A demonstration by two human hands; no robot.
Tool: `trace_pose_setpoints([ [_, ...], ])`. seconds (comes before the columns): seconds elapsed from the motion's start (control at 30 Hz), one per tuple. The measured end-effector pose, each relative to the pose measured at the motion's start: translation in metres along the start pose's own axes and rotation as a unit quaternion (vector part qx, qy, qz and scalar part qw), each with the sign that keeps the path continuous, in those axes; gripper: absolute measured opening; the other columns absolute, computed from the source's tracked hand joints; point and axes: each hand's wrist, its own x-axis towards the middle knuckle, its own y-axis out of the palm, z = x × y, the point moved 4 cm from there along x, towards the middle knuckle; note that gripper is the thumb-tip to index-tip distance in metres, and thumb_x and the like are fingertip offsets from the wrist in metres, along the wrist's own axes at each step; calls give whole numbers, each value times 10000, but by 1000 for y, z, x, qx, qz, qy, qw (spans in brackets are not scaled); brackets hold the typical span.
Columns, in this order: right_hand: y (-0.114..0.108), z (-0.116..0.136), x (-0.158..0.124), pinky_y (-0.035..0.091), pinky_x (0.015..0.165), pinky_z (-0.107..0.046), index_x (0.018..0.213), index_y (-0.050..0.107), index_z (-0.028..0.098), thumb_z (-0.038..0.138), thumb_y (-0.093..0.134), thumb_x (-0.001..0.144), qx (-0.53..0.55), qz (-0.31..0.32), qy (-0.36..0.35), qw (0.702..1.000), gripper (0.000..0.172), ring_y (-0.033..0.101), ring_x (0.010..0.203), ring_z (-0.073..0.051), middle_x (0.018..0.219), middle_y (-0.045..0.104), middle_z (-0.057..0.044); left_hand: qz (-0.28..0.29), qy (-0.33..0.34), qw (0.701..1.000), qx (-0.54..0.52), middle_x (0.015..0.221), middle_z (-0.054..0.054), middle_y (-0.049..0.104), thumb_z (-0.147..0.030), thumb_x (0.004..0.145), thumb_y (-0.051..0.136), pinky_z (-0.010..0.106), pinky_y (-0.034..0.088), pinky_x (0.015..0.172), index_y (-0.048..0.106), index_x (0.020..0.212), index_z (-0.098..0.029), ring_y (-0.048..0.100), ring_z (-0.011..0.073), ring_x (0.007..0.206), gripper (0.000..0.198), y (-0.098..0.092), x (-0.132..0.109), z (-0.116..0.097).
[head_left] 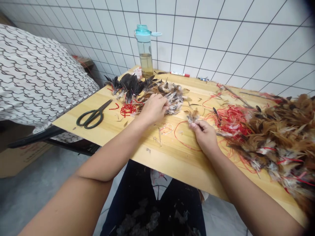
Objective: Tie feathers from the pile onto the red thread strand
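Note:
My left hand rests at the near edge of a pile of brown and white feathers. Its fingers curl down among them, and whatever they pinch is hidden. Between the thumb and forefinger of my right hand is a small bunch of brown feathers with pale, fluffy bases, held just above the table. A thin red string curves over the wood beside that hand. Between my hands lies a small loop of white thread.
Black-handled scissors lie at left, near black feathers and red cord. A water bottle and a marker are by the tiled wall. Tangled red string and a big heap of brown feathers cover the right side.

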Motion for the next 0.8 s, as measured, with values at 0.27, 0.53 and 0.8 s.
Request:
trace_pose_setpoints([
  [0.27, 0, 1, -1, 348, 595, -283, 669, 619, 192, 347, 568, 763, -1, -16, 12, 1000, 188, 452, 592, -139, 627, 526, 7, 47, 11, 998, 27, 994, 89, 607, -168, 807, 547, 398, 414, 880, 682, 945, -201, 510, 254, 984, 196, 25, 0, 2],
  [0.53, -3, 2, -1, 352, 599, -281, 681, 622, 192, 348, 565, 764, -9, -28, 8, 1000, 186, 457, 601, -141, 641, 537, 2, 4, 38, 998, -44, 951, 63, 637, -174, 850, 500, 372, 384, 911, 644, 871, -166, 526, 204, 946, 146, 13, 2, -5],
  [0.8, -4, 2, -1, 356, 585, -267, 668, 609, 190, 347, 556, 784, 1, -31, 13, 999, 201, 437, 590, -131, 627, 523, 7, 64, 118, 978, -159, 825, 12, 642, -153, 865, 493, 245, 404, 716, 583, 871, -162, 558, 129, 761, 91, 7, -7, -37],
])
